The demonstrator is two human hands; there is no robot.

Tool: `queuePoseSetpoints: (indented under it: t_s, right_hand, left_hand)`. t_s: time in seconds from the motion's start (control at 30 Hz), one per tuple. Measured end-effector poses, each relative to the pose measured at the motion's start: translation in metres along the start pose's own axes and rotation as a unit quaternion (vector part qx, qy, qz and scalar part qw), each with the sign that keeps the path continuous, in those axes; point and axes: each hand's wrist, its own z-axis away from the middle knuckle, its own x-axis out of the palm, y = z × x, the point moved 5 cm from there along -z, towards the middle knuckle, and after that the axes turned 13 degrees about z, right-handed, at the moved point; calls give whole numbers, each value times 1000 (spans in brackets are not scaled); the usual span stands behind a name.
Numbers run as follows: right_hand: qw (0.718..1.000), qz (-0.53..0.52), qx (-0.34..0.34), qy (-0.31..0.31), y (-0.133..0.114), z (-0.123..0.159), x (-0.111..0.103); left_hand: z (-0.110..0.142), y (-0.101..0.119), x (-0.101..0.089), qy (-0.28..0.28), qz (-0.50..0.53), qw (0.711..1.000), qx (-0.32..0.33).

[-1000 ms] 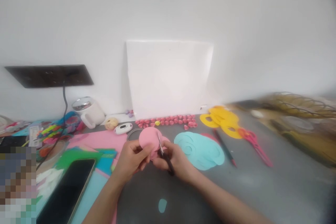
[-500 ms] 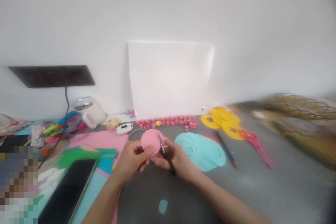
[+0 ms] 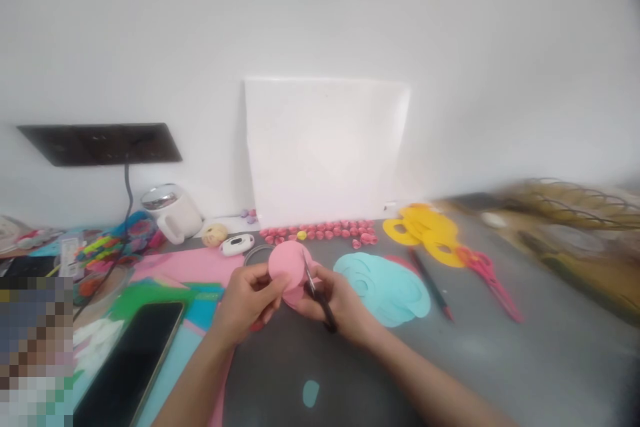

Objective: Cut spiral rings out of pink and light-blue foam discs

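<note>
A round piece of pink paper (image 3: 286, 263) is pinched between the thumb and fingers of my left hand (image 3: 253, 300), held up above the grey table. More pink paper shows behind and below the circle. My right hand (image 3: 336, 297) grips black-handled scissors (image 3: 320, 300), their blades pointing up at the circle's right edge. Whether the blades are apart or together I cannot tell. Right of my right hand lies a pile of light-blue paper cutouts (image 3: 390, 290). Rows of small pink-red rolled pieces (image 3: 330, 232) stand behind the hands, with one yellow piece (image 3: 301, 235) among them.
Coloured paper sheets (image 3: 185, 267) and a black phone (image 3: 133, 353) lie at left. Yellow paper rings (image 3: 425, 230), a dark pencil (image 3: 433, 287) and pink scissors (image 3: 493, 283) lie at right. A white mug (image 3: 173, 213) and a white board (image 3: 325, 153) stand by the wall. A blue scrap (image 3: 311, 393) lies in front.
The pink circle has tilted and risen slightly in my left hand, and more pink paper shows beneath it. The scissors stay at its right edge, their handle a touch lower.
</note>
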Motion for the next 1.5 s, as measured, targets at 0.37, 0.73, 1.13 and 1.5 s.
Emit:
queuePoseSetpoints:
  t_s: [0.37, 0.73, 1.13, 1.5]
  right_hand:
    - [999, 22, 9, 24, -4, 2, -2]
    - [1000, -1, -26, -17, -5, 0, 2]
    - [999, 0, -31, -21, -4, -1, 0]
    - [1000, -5, -12, -14, -2, 0, 1]
  left_hand:
    - [0, 4, 0, 35, 43, 998, 11]
    - [0, -1, 1, 28, 14, 999, 10]
    - [1, 3, 0, 17, 2, 1000, 20]
    - [-1, 3, -2, 25, 23, 999, 27]
